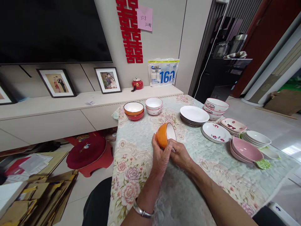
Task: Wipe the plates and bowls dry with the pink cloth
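The left hand [160, 157] cups the bowl [161, 135] from the left, while the right hand [180, 153] holds its near rim; I can't make out every finger. It's tipped, mouth to the right, over the cloth [138, 153]. I'd keep both grips snug, turn it slowly, and stay clear of the plates [194, 113] farther right.
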Demonstrator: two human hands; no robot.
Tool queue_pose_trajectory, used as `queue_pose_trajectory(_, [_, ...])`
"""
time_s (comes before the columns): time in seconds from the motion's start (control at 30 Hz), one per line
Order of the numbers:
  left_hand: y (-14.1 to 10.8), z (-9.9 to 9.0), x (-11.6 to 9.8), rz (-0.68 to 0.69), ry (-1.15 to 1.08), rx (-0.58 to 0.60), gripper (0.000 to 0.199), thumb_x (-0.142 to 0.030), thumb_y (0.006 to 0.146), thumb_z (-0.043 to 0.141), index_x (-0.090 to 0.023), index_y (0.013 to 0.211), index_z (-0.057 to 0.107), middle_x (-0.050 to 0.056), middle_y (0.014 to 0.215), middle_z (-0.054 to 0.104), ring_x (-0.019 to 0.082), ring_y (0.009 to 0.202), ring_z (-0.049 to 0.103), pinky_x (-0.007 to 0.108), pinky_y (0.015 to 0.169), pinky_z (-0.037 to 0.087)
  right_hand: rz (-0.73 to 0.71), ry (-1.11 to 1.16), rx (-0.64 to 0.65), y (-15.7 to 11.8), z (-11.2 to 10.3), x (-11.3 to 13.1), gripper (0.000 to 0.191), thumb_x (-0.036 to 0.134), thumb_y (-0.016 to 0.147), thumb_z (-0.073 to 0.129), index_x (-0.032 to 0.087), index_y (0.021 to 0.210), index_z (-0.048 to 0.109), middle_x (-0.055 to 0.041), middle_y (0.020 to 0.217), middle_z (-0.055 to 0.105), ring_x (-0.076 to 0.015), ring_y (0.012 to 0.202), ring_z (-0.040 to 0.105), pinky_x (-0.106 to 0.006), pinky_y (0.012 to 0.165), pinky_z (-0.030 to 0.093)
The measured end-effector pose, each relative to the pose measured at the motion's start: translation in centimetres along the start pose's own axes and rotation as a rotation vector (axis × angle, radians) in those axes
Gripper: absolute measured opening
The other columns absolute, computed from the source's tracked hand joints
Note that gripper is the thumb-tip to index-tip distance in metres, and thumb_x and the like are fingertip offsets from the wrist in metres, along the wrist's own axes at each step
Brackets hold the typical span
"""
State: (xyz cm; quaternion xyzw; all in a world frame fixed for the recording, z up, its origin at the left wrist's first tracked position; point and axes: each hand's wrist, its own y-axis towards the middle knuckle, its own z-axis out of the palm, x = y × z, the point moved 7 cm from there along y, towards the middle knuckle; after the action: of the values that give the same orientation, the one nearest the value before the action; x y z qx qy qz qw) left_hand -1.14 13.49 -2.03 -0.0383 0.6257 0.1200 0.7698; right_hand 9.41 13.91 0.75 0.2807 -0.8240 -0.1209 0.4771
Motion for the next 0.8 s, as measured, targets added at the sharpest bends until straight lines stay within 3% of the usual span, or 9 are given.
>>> queue_pose_trajectory(0.07, [0.3,-0.4,0.1,-0.041,0.014,-0.003,0.088,-0.052,0.079,0.069,-0.013,0.147,0.029,0.021,0.148,0.044,0.031,0.137,0.045,0.042,0.113,0.037,-0.043,-0.014,0.061,0.2,0.2,0.9,0.010,0.014,0.087,0.053,0.021,0.089,0.060,-0.0021,0.090,0.063,-0.0152,0.080,0.058,-0.025,0.070,0.044])
queue_pose_trajectory(0.2, [0.7,-0.4,0.0,-0.063,-0.083,0.032,0.071,-0.053,0.085,0.063,-0.019,0.142,0.040,0.015,0.145,0.051,0.028,0.132,0.051,0.039,0.110,0.041,-0.092,-0.267,0.231,0.2,0.7,1.6,0.036,0.003,0.081,0.049,0.021,0.110,0.060,-0.0078,0.110,0.064,-0.0212,0.105,0.057,-0.033,0.090,0.044])
queue_pose_trajectory(0.33, [0.7,-0.1,0.2,-0.088,-0.104,0.042,0.082,-0.051,0.080,0.071,-0.016,0.145,0.034,0.018,0.144,0.051,0.027,0.129,0.054,0.037,0.107,0.045,-0.006,-0.502,0.235,0.0,0.2,0.5,0.030,0.003,0.084,0.047,0.018,0.105,0.063,-0.0093,0.103,0.066,-0.0225,0.098,0.058,-0.037,0.089,0.042])
queue_pose_trajectory(0.47, [0.3,0.4,0.7,-0.139,-0.100,0.076,0.099,-0.049,0.075,0.075,-0.015,0.150,0.021,0.021,0.144,0.049,0.029,0.128,0.055,0.041,0.106,0.046,0.070,-0.263,0.129,0.0,-0.3,0.0,0.012,0.015,0.090,0.051,0.019,0.090,0.062,-0.0046,0.090,0.065,-0.0175,0.081,0.059,-0.028,0.072,0.043])
queue_pose_trajectory(0.63, [0.2,0.3,0.3,-0.081,-0.093,0.071,0.093,-0.049,0.078,0.072,-0.016,0.150,0.023,0.021,0.153,0.039,0.029,0.139,0.043,0.040,0.114,0.036,0.093,0.054,0.014,0.2,-0.5,0.3,0.008,0.024,0.091,0.057,0.020,0.084,0.060,-0.0002,0.085,0.064,-0.0151,0.076,0.058,-0.025,0.071,0.044])
queue_pose_trajectory(0.7, [0.3,0.1,0.4,-0.097,-0.080,0.054,0.089,-0.049,0.080,0.071,-0.016,0.149,0.025,0.020,0.152,0.042,0.029,0.138,0.045,0.041,0.114,0.036,0.085,0.065,0.048,0.4,-0.3,0.5,0.004,0.023,0.089,0.058,0.020,0.091,0.060,-0.0012,0.091,0.064,-0.0163,0.081,0.060,-0.026,0.074,0.045])
queue_pose_trajectory(0.8, [0.6,0.0,0.7,-0.120,-0.117,0.048,0.082,-0.049,0.082,0.069,-0.018,0.147,0.030,0.018,0.149,0.046,0.029,0.133,0.050,0.041,0.111,0.041,0.037,-0.106,0.133,0.4,0.0,0.7,0.019,0.016,0.087,0.057,0.020,0.105,0.061,-0.0052,0.102,0.065,-0.0195,0.091,0.060,-0.029,0.080,0.045])
